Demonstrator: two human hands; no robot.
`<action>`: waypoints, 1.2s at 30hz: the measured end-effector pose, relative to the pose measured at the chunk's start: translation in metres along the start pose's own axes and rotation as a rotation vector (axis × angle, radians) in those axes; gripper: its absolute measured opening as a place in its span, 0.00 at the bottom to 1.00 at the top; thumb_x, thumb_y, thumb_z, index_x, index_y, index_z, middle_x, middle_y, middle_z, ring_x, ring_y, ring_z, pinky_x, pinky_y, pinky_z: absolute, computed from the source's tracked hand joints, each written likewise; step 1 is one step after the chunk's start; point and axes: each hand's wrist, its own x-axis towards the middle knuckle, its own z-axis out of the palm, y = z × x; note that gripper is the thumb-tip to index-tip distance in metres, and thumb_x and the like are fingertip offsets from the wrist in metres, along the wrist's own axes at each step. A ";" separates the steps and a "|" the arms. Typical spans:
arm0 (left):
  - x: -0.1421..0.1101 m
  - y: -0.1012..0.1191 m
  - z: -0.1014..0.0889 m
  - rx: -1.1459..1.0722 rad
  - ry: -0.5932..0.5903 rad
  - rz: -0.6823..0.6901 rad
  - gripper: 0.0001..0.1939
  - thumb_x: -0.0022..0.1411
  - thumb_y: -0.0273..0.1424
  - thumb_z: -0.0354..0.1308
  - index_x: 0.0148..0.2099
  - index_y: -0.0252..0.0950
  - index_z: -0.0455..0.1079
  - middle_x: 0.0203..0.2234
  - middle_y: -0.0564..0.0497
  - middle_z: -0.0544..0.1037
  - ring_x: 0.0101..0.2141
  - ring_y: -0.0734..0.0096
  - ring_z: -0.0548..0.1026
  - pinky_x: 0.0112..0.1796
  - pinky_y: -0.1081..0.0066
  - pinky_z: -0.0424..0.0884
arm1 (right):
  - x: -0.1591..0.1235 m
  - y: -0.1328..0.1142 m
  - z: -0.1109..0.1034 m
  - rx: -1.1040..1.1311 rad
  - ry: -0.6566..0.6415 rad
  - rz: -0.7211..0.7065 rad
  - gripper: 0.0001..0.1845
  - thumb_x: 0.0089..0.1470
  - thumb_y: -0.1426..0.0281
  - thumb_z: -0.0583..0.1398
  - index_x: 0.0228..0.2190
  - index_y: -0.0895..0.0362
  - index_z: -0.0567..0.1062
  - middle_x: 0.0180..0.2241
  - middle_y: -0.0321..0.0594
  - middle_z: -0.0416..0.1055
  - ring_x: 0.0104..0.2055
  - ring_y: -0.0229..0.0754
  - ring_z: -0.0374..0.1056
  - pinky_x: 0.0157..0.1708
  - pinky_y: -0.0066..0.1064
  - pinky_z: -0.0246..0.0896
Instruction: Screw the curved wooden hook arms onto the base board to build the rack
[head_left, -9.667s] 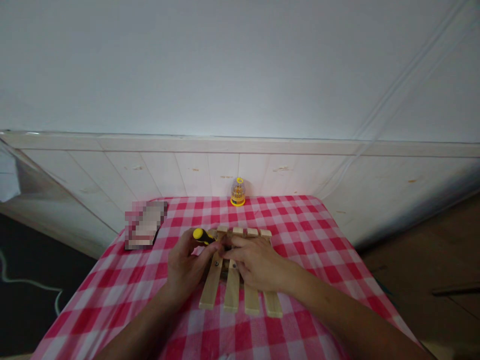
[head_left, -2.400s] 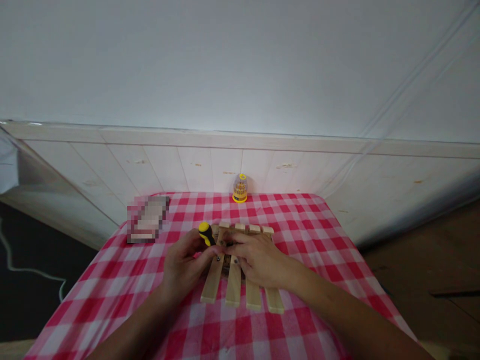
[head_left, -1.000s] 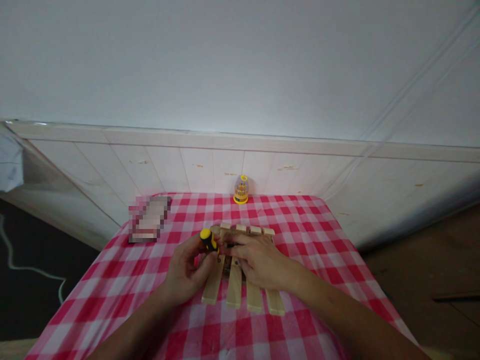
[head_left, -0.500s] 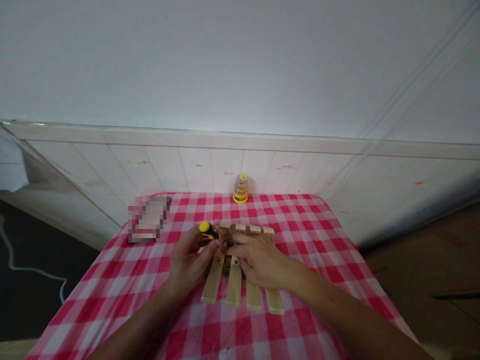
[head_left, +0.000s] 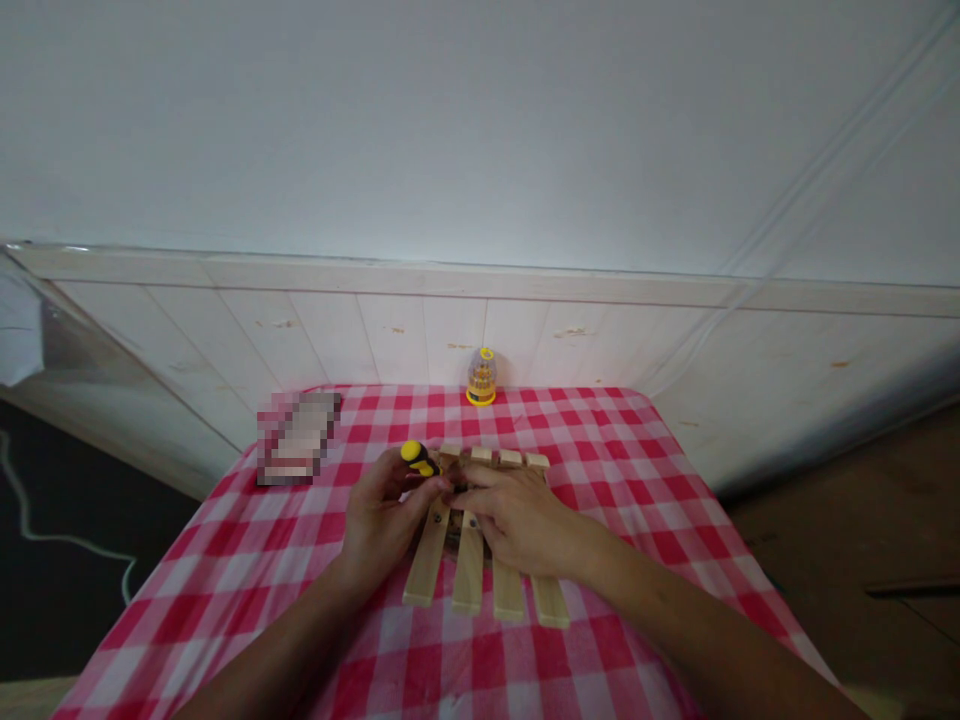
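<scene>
Gripping the screwdriver (head_left: 416,457), the left hand (head_left: 377,530) curls around it, the yellow end tilting out above the thumb. The right hand (head_left: 525,515) lies over the slats (head_left: 469,572), its fingers just beside the left thumb; whether they pinch anything I cannot tell. The slats run under the right hand, both ends showing past it, and two screws (head_left: 437,519) show between the hands. Beyond both hands stands the bit case (head_left: 481,380); left of the left hand lies a pixelated flat object (head_left: 300,438). Beneath spreads checked cloth (head_left: 637,450).
</scene>
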 end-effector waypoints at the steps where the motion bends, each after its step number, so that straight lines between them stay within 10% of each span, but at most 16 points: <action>1: 0.000 -0.001 0.000 0.001 -0.016 -0.002 0.13 0.58 0.33 0.71 0.44 0.38 0.75 0.35 0.50 0.85 0.35 0.65 0.84 0.36 0.69 0.81 | 0.000 0.000 0.000 -0.001 0.002 -0.004 0.19 0.60 0.80 0.56 0.45 0.51 0.82 0.51 0.40 0.75 0.53 0.47 0.71 0.46 0.36 0.66; 23: 0.001 0.001 -0.010 0.093 -0.176 0.011 0.11 0.67 0.36 0.63 0.47 0.36 0.76 0.39 0.45 0.85 0.38 0.62 0.84 0.40 0.67 0.80 | 0.000 -0.001 0.000 0.015 0.007 0.011 0.19 0.58 0.82 0.57 0.42 0.51 0.82 0.49 0.40 0.76 0.51 0.46 0.70 0.46 0.36 0.64; 36: -0.008 0.009 -0.009 -0.022 -0.025 -0.053 0.16 0.55 0.31 0.72 0.44 0.39 0.72 0.31 0.53 0.83 0.31 0.69 0.83 0.32 0.74 0.78 | 0.000 -0.001 -0.003 0.039 0.004 -0.018 0.22 0.61 0.80 0.55 0.48 0.50 0.82 0.54 0.41 0.75 0.54 0.46 0.71 0.49 0.36 0.67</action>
